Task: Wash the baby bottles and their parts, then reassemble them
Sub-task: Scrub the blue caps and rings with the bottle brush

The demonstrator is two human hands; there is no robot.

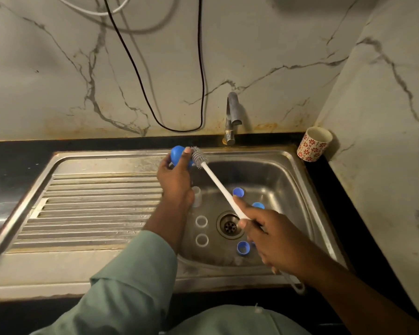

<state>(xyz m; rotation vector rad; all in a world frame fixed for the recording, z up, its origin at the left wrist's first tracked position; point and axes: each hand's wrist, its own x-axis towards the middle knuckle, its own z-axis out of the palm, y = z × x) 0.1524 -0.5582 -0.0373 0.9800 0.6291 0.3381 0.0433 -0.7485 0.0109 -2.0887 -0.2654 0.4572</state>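
We hold a blue cap in our left hand, fingers curled round it, raised over the sink's back-left rim. Our right hand grips the low end of the brush, fingers wrapped on the white handle. The bristle head touches the cap just beside our left thumb.

Step in hand looks like scrubbing, washing stage, early: nothing reassembled. The tap beyond the left hand shows no water running, as far as we can tell.

Below and between our hands lie the other parts in the basin: two clear rings near the left wrist, a clear piece partly hidden behind that wrist, and three blue caps around the right hand, near the drain. Can't tell which are bottles.

Next move probably needs us to turn the cap in the left fingers while the right works the bristles inside, then rinse, set it down, pick another part.

A patterned cup sits far right of both hands.
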